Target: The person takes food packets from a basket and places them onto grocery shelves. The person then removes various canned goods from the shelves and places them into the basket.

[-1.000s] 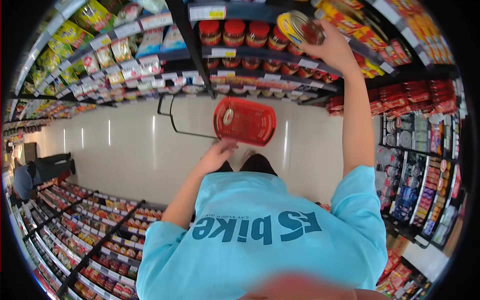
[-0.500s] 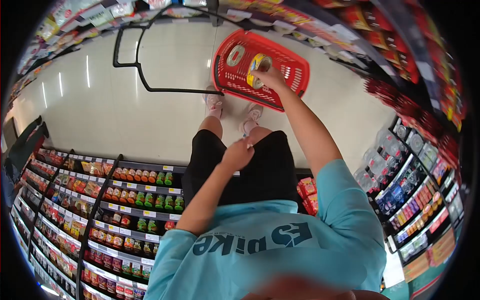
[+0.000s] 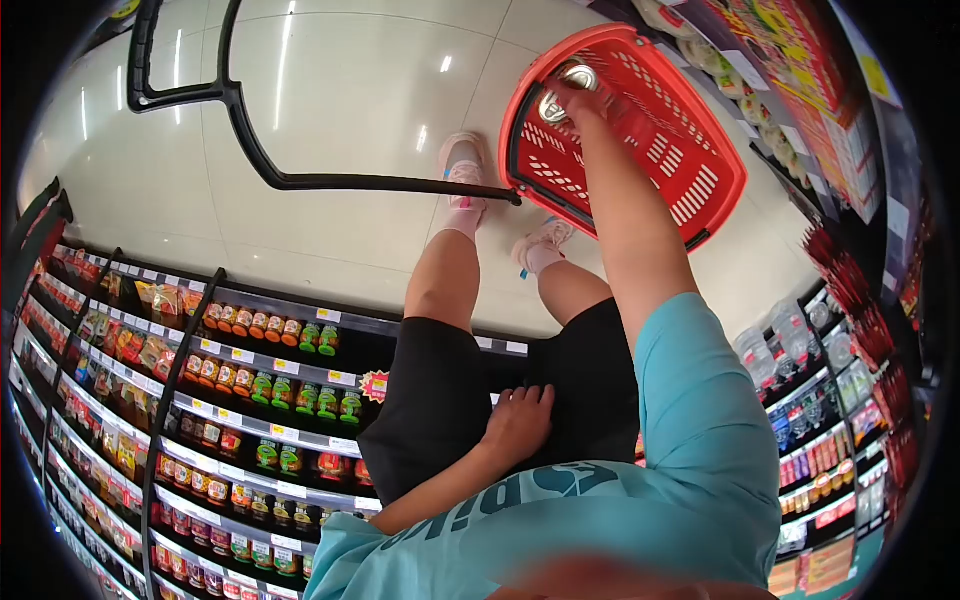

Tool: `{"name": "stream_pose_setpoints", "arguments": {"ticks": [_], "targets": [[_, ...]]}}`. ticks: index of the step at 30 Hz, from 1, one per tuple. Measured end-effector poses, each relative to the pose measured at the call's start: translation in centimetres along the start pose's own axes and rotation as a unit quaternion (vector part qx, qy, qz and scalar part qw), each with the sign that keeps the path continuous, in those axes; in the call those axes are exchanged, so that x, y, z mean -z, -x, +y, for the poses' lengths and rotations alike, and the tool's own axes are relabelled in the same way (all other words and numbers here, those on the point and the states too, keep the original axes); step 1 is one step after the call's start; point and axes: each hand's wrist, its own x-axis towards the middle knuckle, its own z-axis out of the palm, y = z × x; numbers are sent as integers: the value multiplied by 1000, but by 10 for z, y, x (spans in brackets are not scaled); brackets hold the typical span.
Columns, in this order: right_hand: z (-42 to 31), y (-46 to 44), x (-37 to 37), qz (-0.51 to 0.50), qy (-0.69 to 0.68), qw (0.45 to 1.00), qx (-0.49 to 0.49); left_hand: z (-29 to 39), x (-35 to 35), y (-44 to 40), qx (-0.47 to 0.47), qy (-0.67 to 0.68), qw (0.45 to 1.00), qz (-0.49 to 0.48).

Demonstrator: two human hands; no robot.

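Note:
My right hand reaches into the red shopping basket and is slightly blurred. Its fingers are curled at two metal-topped cans inside, a nearer can and a farther can. The nearer one seems to be in its grasp; the hand covers parts of both. A long black pull handle extends leftward from the basket. On the black shorts, near my lap, my left hand lies flat with its fingers stretched out and nothing in it.
Shelves of jars stand close behind my legs on the left. Shelves with bottles and packets are at the right, and more packaged goods line the upper right. My shoes are on pale floor tiles beside the basket.
My right hand has taken the yellow-labelled can over to the other can at the basket's handle-side end. My left hand has lowered to the shorts and its fingers have opened. The view has shifted.

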Motion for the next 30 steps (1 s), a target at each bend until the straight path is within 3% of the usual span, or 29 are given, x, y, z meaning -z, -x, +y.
{"name": "stream_pose_setpoints", "arguments": {"ticks": [4, 8, 12, 15, 18, 21, 23, 24, 26, 29, 30], "targets": [[-11, -19, -6, 66, 21, 997, 21, -2, 0, 1, 18, 0, 1000, -19], [-35, 29, -1, 37, -64, 997, -15, -1, -3, 2, 30, 18, 999, -32], [-13, -25, -23, 23, -104, 994, -15, 1, -2, 0, 51, 34, 995, -82], [-3, -52, -32, 50, -88, 995, 12, 2, 0, -3, 57, 45, 992, -104], [-17, -12, -25, 118, 4, 993, -24, 4, -11, -1, 57, 29, 993, -95], [-5, 19, -13, 51, -64, 994, -74, 6, -21, 0, 52, -6, 995, -90], [26, 45, -4, 67, -58, 996, 6, 10, -18, -1, 55, 0, 993, -106], [49, 51, -7, 133, -14, 989, 68, 14, -16, -1, 61, 4, 991, -118], [87, 99, 10, 237, 25, 935, 264, 27, -17, 3, 65, 18, 992, -104], [114, 228, 68, 103, 7, 983, 151, 54, -3, 7, 59, 4, 997, -55], [137, 246, 77, 120, 11, 974, 191, 64, 1, 12, 40, 1, 999, -14]]}}
